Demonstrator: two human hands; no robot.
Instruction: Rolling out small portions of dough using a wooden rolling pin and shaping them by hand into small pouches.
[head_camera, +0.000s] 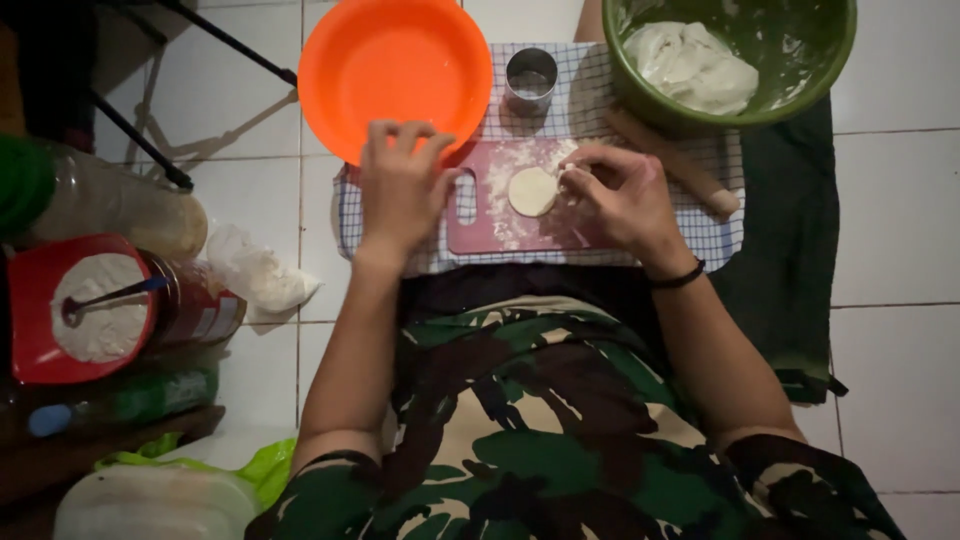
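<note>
A small flat round of dough (531, 190) lies on a floured pink cutting board (520, 232). My right hand (622, 198) rests on the board with its fingertips touching the dough round's right edge. My left hand (402, 186) hovers over the board's left end, by its handle hole, fingers bent and apart, holding nothing. An empty orange bowl (395, 70) sits just beyond my left hand. A green bowl (790, 75) at the top right holds a lump of white dough (692, 66).
A round metal cutter (531, 78) stands between the bowls on a checked cloth (722, 238). A wooden rolling pin (672, 160) lies right of the board. A red container of flour (80, 310) with a spoon, a plastic bag and bottles sit at the left on the white tiled floor.
</note>
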